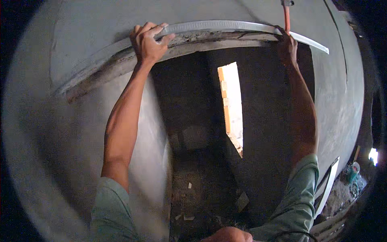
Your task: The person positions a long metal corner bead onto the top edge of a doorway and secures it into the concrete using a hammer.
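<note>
Both my arms reach up to a long, pale metal strip with a ridged left part, lying along the lower edge of the grey wall above a doorway. My left hand is closed over its left end, with fingers on top and thumb below. My right hand is raised near the strip's right part, closed round the orange handle of what looks like a hammer. The tool's head is partly cut off at the upper edge. Shadow hides most of the right fingers, so I cannot tell whether they also press on the strip.
Rough, broken mortar shows under the strip. Beyond the doorway lies a dark room with a bright narrow opening and rubble on its floor. At lower right, a pale board leans near a green container.
</note>
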`<state>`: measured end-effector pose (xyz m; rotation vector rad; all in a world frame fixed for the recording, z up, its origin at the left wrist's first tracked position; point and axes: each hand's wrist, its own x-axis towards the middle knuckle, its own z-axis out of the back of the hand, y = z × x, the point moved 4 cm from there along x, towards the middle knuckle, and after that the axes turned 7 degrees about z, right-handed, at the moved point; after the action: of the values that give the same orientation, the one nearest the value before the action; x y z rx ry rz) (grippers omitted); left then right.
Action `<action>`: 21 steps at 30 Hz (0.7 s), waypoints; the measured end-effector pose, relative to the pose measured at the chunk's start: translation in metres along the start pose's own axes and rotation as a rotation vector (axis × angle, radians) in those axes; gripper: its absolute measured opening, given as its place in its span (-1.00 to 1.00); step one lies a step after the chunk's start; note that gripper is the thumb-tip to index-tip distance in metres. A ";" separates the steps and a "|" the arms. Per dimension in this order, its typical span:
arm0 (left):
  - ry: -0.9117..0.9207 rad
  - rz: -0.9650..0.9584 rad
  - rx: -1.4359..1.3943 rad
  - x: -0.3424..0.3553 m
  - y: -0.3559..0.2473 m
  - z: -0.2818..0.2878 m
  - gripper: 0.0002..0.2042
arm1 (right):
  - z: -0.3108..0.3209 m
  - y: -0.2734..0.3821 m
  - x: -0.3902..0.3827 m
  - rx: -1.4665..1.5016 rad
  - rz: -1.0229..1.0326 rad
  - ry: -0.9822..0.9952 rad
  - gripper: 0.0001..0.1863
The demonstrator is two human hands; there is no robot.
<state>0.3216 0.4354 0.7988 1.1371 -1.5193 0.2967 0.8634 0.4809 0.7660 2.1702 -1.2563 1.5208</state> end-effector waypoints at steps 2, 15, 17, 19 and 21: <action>-0.013 0.012 -0.016 -0.003 -0.004 -0.002 -0.64 | 0.004 -0.014 0.009 -0.204 -0.200 0.163 -0.56; -0.051 -0.007 -0.023 -0.001 0.000 0.015 -0.66 | -0.009 0.079 0.020 -0.362 -0.187 0.252 -0.52; -0.061 -0.012 -0.029 -0.001 0.001 0.014 -0.66 | -0.013 0.073 0.018 -0.387 -0.051 0.242 -0.52; -0.075 -0.025 -0.061 -0.001 -0.004 0.012 -0.66 | -0.008 0.053 0.016 -0.437 0.087 0.228 -0.52; -0.087 -0.004 -0.083 0.001 -0.012 0.002 -0.66 | 0.018 0.012 0.020 -0.390 0.061 0.212 -0.54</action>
<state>0.3296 0.4274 0.7939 1.0999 -1.5905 0.1817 0.8690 0.4525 0.7718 1.6954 -1.4163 1.3482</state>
